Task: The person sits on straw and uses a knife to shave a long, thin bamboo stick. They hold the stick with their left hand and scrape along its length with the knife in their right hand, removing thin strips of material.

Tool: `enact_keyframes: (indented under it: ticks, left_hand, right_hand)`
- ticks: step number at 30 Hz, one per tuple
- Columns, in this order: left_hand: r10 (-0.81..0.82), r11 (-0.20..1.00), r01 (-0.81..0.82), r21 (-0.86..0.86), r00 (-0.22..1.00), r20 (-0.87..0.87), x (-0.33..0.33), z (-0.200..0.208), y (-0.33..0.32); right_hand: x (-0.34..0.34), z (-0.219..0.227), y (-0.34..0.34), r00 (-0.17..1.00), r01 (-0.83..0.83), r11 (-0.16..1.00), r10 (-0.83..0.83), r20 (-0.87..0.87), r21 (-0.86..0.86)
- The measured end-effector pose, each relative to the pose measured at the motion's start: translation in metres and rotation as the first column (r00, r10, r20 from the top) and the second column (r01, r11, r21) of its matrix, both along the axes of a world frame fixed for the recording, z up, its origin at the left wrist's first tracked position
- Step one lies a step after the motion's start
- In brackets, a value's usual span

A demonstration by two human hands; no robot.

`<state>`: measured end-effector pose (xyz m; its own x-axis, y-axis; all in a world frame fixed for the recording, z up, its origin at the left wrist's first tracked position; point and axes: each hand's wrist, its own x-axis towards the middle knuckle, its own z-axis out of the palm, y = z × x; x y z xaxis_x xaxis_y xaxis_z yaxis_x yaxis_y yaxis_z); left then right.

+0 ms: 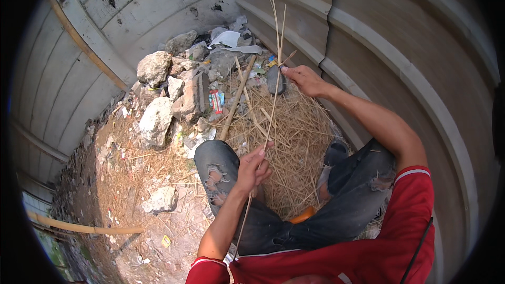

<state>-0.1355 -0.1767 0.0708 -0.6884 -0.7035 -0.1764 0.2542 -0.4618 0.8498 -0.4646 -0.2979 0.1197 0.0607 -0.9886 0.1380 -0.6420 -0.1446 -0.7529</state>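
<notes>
A long, thin bamboo strip (272, 121) runs slantwise from near my lap up past my knees. My left hand (253, 169) is closed round its lower part, beside my left knee. Farther up and to the right, my right hand (305, 80) pinches the strip with thumb and fingers. Beyond that grip it parts into separate thin strands (276, 26) that point up and away. A short brown piece (289, 58) juts out beside my right fingertips; its kind cannot be made out. Just below them lies a dark grey rounded object (275, 80).
Straw-like shavings (294, 137) cover the ground between my legs, with an orange object (302, 215) near my lap. Bamboo sticks (238, 97) lie ahead. Pale rocks (155, 121) and litter stand to the left. A corrugated wall (400, 73) curves close on my right.
</notes>
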Motion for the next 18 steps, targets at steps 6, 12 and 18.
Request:
enact_keyframes:
  ticks: [6,12,18]
  left_hand:
    - [0.085,0.982,-0.069,-0.179,0.993,0.083,0.005,-0.006,-0.013]
    - [0.139,0.925,-0.054,-0.377,0.97,0.199,0.005,0.002,-0.007]
    - [0.069,0.96,-0.032,-0.279,0.99,0.123,-0.004,-0.014,-0.003]
  right_hand:
    - [0.029,0.018,0.017,0.948,-0.132,0.982,0.085,-0.307,-0.136]
    - [0.006,0.039,0.014,0.766,-0.127,0.963,-0.055,-0.64,-0.236]
    - [0.002,0.022,0.0,0.838,-0.022,0.896,-0.225,-0.497,-0.443]
